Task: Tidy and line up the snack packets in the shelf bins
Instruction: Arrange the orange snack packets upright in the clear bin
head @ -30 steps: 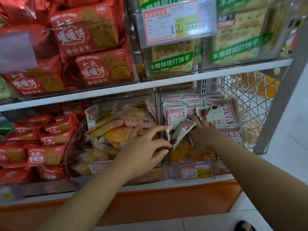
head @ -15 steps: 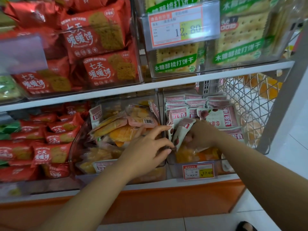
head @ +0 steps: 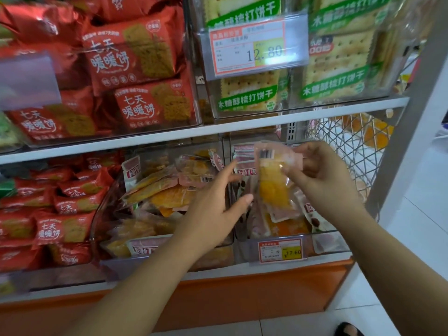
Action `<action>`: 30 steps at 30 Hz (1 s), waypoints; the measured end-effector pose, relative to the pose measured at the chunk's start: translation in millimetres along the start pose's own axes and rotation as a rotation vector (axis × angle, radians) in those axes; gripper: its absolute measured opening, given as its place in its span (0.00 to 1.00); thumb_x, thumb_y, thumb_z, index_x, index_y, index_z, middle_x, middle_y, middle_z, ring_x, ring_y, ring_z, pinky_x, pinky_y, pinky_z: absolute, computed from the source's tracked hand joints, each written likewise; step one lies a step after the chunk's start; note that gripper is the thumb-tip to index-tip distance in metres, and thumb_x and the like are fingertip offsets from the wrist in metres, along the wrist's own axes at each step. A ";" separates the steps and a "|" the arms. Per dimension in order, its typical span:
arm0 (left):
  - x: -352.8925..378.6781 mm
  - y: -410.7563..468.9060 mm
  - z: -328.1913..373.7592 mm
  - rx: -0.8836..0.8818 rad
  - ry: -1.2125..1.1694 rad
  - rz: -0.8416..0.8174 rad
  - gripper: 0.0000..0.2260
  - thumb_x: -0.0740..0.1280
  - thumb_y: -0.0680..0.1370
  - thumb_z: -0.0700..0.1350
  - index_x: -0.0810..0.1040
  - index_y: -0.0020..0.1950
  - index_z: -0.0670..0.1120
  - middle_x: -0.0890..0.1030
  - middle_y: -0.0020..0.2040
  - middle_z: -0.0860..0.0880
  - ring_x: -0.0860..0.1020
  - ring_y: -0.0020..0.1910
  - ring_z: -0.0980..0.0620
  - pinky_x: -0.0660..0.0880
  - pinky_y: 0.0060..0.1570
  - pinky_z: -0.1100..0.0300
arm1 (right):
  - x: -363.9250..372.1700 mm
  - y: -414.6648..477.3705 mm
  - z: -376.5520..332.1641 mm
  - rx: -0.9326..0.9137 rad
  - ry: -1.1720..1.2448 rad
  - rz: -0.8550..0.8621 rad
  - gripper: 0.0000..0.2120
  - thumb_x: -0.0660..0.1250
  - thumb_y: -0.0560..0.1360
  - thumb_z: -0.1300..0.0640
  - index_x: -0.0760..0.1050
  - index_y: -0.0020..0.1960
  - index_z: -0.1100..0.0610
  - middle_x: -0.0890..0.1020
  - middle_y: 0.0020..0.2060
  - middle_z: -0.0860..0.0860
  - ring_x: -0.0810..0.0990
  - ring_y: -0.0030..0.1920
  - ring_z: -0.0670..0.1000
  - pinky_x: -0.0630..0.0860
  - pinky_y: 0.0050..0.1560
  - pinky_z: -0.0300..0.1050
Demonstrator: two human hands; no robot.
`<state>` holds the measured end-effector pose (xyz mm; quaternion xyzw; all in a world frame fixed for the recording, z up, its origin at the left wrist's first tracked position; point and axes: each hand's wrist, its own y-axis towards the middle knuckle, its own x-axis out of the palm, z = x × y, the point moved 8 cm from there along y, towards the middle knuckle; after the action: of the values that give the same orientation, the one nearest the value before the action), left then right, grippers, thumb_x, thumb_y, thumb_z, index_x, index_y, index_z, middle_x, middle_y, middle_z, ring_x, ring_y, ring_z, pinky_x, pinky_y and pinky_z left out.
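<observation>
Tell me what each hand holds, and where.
Right hand pinches the yellow packet by its top end; left hand is open, holding nothing.

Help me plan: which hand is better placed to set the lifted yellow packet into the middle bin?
Probably right: the right hand pinches the yellow packet; the left hand is open, holding nothing.

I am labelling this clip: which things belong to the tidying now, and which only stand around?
In the job: right hand pinching a clear packet of yellow dried fruit; open left hand; clear plastic lower-right bin.
Just there: red foil biscuit packets; green-striped cracker packets; white wire basket.
</observation>
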<state>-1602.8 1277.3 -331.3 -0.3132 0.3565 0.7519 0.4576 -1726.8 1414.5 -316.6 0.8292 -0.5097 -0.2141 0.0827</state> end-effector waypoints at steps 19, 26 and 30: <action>-71.1 -24.1 -74.0 -0.230 -0.184 0.542 0.32 0.68 0.77 0.45 0.55 0.76 0.54 0.72 0.68 0.52 0.76 0.60 0.53 0.73 0.51 0.62 | 26.1 -15.8 93.8 0.359 -0.895 -0.739 0.14 0.59 0.79 0.51 0.76 0.45 0.61 0.79 0.39 0.54 0.76 0.36 0.49 0.70 0.36 0.41; -74.2 -23.0 -87.2 -0.423 0.350 0.428 0.23 0.63 0.78 0.54 0.66 0.71 0.51 0.63 0.72 0.43 0.62 0.70 0.38 0.59 0.68 0.40 | 35.1 -16.3 85.3 0.234 -0.896 -0.663 0.11 0.63 0.75 0.49 0.77 0.54 0.51 0.78 0.49 0.45 0.77 0.47 0.48 0.74 0.49 0.43; -71.3 -22.3 -68.8 -0.248 0.476 0.412 0.15 0.66 0.76 0.49 0.76 0.63 0.52 0.70 0.67 0.44 0.64 0.68 0.39 0.58 0.67 0.34 | 44.3 -16.9 88.0 0.170 -0.848 -0.744 0.16 0.64 0.75 0.50 0.72 0.62 0.45 0.75 0.58 0.47 0.72 0.52 0.46 0.70 0.55 0.41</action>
<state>-1545.0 1194.9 -317.8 -0.4549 0.4149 0.7719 0.1585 -1734.5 1390.5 -413.3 0.7980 -0.1874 -0.5012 -0.2772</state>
